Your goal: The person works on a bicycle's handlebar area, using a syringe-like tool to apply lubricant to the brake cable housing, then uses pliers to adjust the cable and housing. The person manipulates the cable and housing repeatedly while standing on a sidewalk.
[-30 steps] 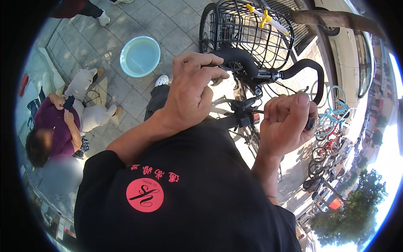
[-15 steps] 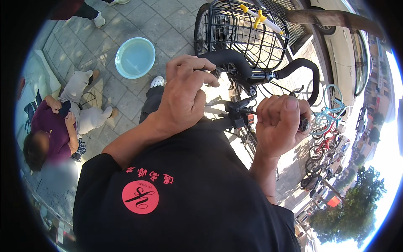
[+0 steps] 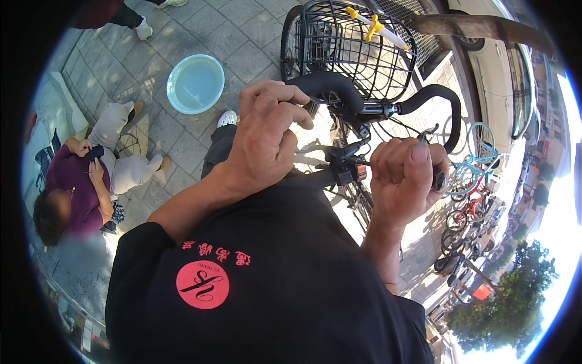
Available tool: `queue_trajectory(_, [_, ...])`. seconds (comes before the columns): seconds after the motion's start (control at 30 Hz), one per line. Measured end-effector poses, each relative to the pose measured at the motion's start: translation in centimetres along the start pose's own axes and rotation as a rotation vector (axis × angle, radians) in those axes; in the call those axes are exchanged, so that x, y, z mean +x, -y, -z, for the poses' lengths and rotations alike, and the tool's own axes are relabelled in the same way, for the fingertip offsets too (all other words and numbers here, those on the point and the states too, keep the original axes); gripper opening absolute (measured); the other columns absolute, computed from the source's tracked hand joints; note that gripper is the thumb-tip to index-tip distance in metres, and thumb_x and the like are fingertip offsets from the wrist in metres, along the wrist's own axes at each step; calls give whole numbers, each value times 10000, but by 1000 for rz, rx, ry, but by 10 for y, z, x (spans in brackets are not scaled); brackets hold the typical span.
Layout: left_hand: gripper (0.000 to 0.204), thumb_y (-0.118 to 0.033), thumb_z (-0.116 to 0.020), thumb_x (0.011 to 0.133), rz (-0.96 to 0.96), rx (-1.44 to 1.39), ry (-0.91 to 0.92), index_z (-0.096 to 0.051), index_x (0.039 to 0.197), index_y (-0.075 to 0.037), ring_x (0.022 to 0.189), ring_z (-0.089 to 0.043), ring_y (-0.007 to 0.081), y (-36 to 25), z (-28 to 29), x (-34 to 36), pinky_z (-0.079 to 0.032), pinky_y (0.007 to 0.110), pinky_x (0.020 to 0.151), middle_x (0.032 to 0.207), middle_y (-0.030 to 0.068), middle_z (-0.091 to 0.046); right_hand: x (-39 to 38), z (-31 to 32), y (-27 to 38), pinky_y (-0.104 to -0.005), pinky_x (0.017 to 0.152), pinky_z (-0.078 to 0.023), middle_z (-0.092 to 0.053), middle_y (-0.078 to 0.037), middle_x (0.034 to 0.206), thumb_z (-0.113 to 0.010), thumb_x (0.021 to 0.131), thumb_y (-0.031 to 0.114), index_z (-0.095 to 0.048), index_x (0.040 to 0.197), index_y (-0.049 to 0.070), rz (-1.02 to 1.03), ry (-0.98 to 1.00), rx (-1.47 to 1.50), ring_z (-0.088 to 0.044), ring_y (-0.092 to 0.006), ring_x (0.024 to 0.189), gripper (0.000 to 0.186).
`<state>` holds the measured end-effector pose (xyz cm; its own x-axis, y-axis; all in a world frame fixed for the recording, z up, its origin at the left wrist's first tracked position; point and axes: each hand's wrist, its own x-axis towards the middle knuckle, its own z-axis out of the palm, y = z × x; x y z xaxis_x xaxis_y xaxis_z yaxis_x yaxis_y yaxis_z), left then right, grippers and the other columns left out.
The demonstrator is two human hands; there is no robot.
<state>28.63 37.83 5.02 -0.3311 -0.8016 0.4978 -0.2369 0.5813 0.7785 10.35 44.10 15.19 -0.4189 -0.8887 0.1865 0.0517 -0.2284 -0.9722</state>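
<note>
A black bicycle handlebar (image 3: 332,84) curves in front of me, with a dark padded cover. My left hand (image 3: 265,136) is closed over its left end, fingers bent and the index knuckle raised. Around the right end of the bar, my right hand (image 3: 405,176) makes a fist; the tip of the dark grip (image 3: 439,180) shows beside the thumb. Between my hands is the stem clamp (image 3: 344,164). A brake lever (image 3: 431,130) stands just beyond my right hand.
A black wire basket (image 3: 308,45) on the bicycle holds a white tube with yellow fittings (image 3: 377,26). A pale blue basin (image 3: 222,79) sits on the paving. A seated person (image 3: 76,176) is at left. Parked bicycles (image 3: 464,218) and a light car (image 3: 494,79) are at right.
Both my hands keep their places on the handlebar, with only a slight shift. The seated person's hands and the dark object in them have moved a little.
</note>
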Motion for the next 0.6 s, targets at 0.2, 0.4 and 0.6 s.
queue_trajectory(0.2, [349, 147, -576, 702, -3, 6, -3, -670, 948, -81, 1166, -548, 330, -2, 0, -1, -401, 445, 1025, 1169, 82, -655, 0, 1, 0, -297, 410, -327, -363, 5, 566, -555, 1060, 74, -427, 787, 127, 13, 4, 0, -312, -111, 434, 306])
queue_trajectory(0.4, [342, 139, -575, 707, -12, -1, -17, -673, 950, -81, 1155, -553, 341, -1, 1, 5, -415, 454, 1020, 1156, 88, -659, -2, -6, 0, -311, 461, -394, -397, -9, 583, -581, 1079, 109, -455, 814, 113, 10, -123, -17, -390, -135, 468, 293])
queue_trajectory(0.6, [339, 130, -588, 713, -16, 9, -8, -681, 964, -79, 1148, -558, 344, 0, 0, 6, -416, 458, 1026, 1157, 88, -661, -6, -7, 3, -324, 627, -513, -541, -47, 685, -667, 1066, 148, -566, 928, 55, -53, -192, -99, -580, -182, 621, 195])
